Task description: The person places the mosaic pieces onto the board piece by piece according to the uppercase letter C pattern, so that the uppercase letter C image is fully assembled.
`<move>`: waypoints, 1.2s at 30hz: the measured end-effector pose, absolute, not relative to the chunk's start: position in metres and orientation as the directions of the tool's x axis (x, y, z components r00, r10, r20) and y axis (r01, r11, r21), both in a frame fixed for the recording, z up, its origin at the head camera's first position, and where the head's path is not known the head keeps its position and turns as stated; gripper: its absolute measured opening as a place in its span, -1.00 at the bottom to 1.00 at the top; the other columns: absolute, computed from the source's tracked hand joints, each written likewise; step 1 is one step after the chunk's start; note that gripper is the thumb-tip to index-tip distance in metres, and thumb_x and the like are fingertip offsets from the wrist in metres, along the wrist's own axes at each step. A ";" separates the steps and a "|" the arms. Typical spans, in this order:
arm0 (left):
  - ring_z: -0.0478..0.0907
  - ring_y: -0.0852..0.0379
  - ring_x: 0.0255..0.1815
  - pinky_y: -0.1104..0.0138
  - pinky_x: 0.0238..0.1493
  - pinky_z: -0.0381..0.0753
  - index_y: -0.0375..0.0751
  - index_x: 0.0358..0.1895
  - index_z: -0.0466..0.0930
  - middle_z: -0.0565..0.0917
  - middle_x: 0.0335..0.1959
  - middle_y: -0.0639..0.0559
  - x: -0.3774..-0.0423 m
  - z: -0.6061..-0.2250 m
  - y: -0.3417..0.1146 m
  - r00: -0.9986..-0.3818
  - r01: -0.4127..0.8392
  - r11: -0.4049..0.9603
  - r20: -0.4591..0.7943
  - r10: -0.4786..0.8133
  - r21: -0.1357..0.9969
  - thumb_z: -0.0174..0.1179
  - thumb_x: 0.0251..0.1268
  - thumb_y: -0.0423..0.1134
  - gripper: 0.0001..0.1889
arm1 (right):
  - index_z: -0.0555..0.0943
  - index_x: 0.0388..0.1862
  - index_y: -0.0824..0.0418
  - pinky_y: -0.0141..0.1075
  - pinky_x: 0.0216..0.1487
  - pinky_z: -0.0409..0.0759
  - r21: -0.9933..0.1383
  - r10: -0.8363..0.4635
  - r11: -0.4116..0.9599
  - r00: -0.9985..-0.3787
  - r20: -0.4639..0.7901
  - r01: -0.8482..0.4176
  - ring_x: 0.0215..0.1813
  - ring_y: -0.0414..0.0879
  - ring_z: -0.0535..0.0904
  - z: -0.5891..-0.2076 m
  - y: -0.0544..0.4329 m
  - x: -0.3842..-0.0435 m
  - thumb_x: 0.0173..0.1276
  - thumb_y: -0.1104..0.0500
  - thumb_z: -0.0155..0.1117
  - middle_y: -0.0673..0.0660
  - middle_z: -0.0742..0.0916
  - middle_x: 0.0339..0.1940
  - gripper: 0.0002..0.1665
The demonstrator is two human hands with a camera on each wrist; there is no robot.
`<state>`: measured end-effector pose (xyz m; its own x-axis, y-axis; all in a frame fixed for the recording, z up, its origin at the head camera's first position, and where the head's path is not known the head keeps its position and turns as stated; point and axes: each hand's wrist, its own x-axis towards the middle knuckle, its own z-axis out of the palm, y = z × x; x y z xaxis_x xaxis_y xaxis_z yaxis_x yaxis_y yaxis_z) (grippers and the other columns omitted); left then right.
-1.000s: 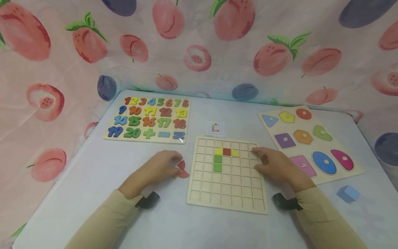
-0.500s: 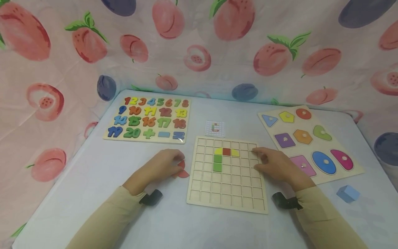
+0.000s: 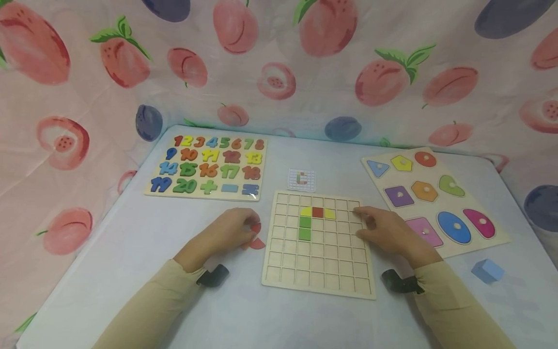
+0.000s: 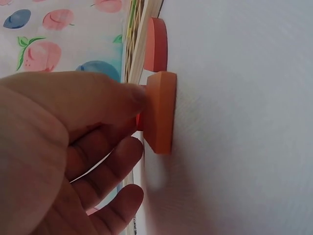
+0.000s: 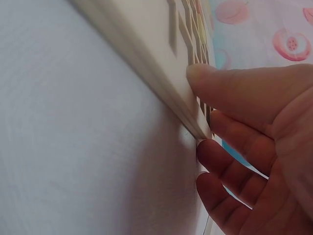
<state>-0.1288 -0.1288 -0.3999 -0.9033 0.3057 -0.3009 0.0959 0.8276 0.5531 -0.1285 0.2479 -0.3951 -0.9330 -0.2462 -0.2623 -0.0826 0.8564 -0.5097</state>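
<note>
My left hand (image 3: 223, 231) pinches a red quarter-round piece (image 3: 256, 226) between thumb and fingertips, left of the wooden grid board (image 3: 314, 269). Below those fingers an orange piece (image 4: 160, 112) lies on the table, largely covered by the hand in the head view. Beside it lies a second red quarter-round piece (image 3: 257, 244). On the grid sit a red square (image 3: 317, 212) between two yellow quarter-round pieces (image 3: 330, 214), with two green squares (image 3: 304, 234) under the left yellow one. The thumb and index finger of my right hand (image 3: 388, 232) rest on the board's right edge.
A small pattern card (image 3: 302, 180) lies behind the grid board. At the back left is a number puzzle (image 3: 205, 195); a knobbed shape puzzle (image 3: 472, 245) lies at the right, near a blue block (image 3: 488, 271). A fruit-print cloth (image 3: 305, 97) hangs behind the table.
The red quarter-round piece in my left fingers has come up slightly and turned, away from the other red piece. My right hand and the board have stayed where they were.
</note>
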 end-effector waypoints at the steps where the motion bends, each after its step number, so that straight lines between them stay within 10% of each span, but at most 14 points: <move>1: 0.51 0.04 0.03 0.11 0.20 0.52 -0.17 0.11 0.64 0.66 -0.02 0.06 -0.129 -0.400 -0.129 -0.903 0.087 0.827 -0.306 0.301 0.556 0.33 0.21 -0.34 -0.64 | 0.40 0.46 0.21 0.25 0.28 0.36 -0.510 -0.248 0.856 -0.933 -0.261 -0.085 0.31 0.30 0.43 -0.396 0.248 -0.129 0.32 0.09 0.36 0.38 0.52 0.35 -0.26; 36: 0.56 0.05 0.08 0.15 0.19 0.54 -0.19 0.12 0.63 0.67 -0.01 0.04 -0.135 -0.402 -0.126 -0.915 0.107 0.831 -0.274 0.297 0.546 0.44 0.20 -0.21 -0.58 | 0.42 0.45 0.23 0.24 0.29 0.34 -0.507 -0.243 0.858 -0.936 -0.253 -0.086 0.32 0.30 0.42 -0.397 0.246 -0.130 0.31 0.08 0.38 0.36 0.51 0.36 -0.25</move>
<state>-0.1351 -0.1261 -0.4018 -0.9147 0.2974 -0.2737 0.1069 0.8311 0.5458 -0.1299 0.2464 -0.3969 -0.9363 -0.2435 -0.2529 -0.0861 0.8576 -0.5071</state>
